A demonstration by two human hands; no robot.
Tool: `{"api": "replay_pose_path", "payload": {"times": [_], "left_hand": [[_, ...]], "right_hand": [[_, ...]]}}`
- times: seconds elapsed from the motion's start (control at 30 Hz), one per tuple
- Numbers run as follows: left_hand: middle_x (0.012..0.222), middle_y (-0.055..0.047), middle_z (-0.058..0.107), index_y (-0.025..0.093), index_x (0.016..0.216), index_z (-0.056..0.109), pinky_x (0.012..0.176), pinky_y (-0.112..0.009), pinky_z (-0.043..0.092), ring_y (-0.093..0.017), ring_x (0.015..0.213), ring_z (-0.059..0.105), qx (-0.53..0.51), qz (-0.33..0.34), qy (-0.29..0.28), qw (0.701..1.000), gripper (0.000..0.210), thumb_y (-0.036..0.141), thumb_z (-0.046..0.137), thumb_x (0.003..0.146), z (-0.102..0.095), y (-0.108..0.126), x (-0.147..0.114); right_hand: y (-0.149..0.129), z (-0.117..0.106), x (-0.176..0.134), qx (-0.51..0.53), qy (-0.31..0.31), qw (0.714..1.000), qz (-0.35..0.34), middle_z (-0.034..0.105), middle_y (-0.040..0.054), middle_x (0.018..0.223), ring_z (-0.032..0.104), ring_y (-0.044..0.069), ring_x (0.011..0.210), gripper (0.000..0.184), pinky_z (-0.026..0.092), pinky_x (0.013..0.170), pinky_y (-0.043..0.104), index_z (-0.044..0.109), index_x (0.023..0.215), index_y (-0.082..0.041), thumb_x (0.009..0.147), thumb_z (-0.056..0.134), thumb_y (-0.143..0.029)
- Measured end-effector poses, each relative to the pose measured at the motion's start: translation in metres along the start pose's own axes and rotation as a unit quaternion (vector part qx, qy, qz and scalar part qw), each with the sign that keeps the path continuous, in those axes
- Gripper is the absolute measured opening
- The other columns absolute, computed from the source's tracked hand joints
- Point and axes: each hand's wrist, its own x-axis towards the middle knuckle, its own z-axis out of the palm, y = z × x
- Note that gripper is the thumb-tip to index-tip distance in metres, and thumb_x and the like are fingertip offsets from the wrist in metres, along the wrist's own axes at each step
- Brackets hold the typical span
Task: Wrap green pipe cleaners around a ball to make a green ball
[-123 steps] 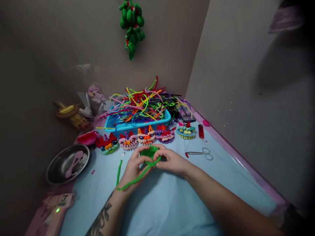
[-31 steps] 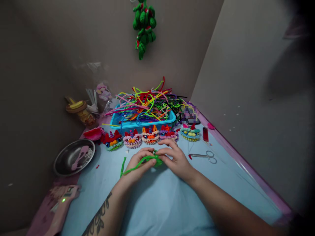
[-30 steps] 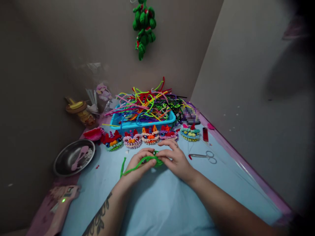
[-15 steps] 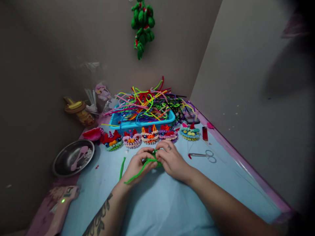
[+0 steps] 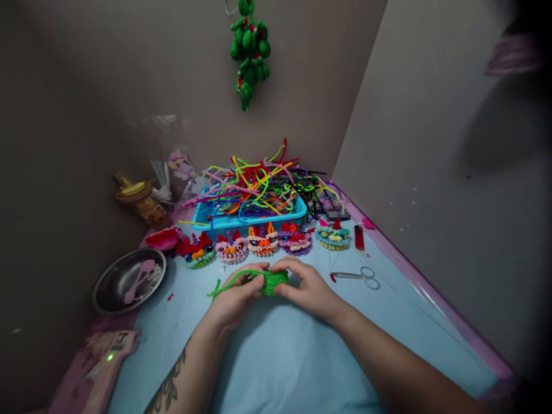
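Between my two hands is a green pipe-cleaner piece [image 5: 274, 282], a small coiled bundle held just above the blue table cover. My left hand [image 5: 240, 293] pinches its left side with thumb and fingers. On its right side, the thumb and fingers of my right hand [image 5: 307, 286] close around the edge. One loose green pipe-cleaner end [image 5: 228, 282] trails left across my left hand. Behind the hands stands a row of several colourful lion-head figures [image 5: 264, 240] made of pipe cleaners.
A blue basket [image 5: 250, 218] heaped with pipe cleaners [image 5: 259, 184] stands at the back. Scissors [image 5: 356, 276] and a red lighter [image 5: 359, 237] lie on the right. To the left are a metal bowl [image 5: 106, 282], a pink device [image 5: 107, 368] and a drink cup [image 5: 140, 198]. Green figures [image 5: 250, 52] hang above.
The green bundle has turned so its coiled side shows between my hands. My right fingers have shifted to its right edge, and the loose end now points further left and up.
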Motion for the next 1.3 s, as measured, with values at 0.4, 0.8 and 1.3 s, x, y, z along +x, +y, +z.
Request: {"api": "replay_pose_path", "payload": {"times": [0.4, 0.8, 1.3], "left_hand": [[0.12, -0.007, 0.056, 0.02, 0.095, 0.067, 0.075, -0.029, 0.051, -0.02, 0.095, 0.059, 0.015, 0.016, 0.015, 1.0, 0.033, 0.028, 0.08, 0.065, 0.0, 0.002, 0.0], [0.113, -0.006, 0.059, 0.028, 0.126, 0.048, 0.071, -0.028, 0.049, -0.017, 0.087, 0.06, -0.028, 0.052, 0.037, 0.998, 0.065, 0.033, 0.077, 0.068, 0.007, -0.008, 0.003], [0.113, -0.01, 0.065, 0.016, 0.116, 0.058, 0.088, -0.035, 0.045, -0.029, 0.108, 0.057, 0.136, 0.101, 0.016, 0.985, 0.063, 0.035, 0.081, 0.06, 0.006, -0.007, 0.005]], "right_hand": [[0.009, 0.008, 0.001, 0.166, 0.054, 0.981, 0.09, 0.065, 0.0018, 0.088, 0.06, 0.018, 0.085, 0.023, 0.045, 0.078, 0.031, 0.065, 0.092, -0.022, 0.07, 0.072, -0.021], [0.011, 0.032, -0.004, 0.268, 0.109, 0.948, 0.13, 0.061, 0.0004, 0.076, 0.057, 0.015, 0.072, 0.021, 0.046, 0.069, 0.027, 0.059, 0.082, -0.02, 0.074, 0.069, -0.037], [0.012, 0.027, -0.003, 0.335, 0.077, 0.914, 0.217, 0.053, -0.0041, 0.058, 0.044, 0.01, 0.054, 0.03, 0.034, 0.056, 0.022, 0.057, 0.065, -0.016, 0.065, 0.076, -0.039]]}}
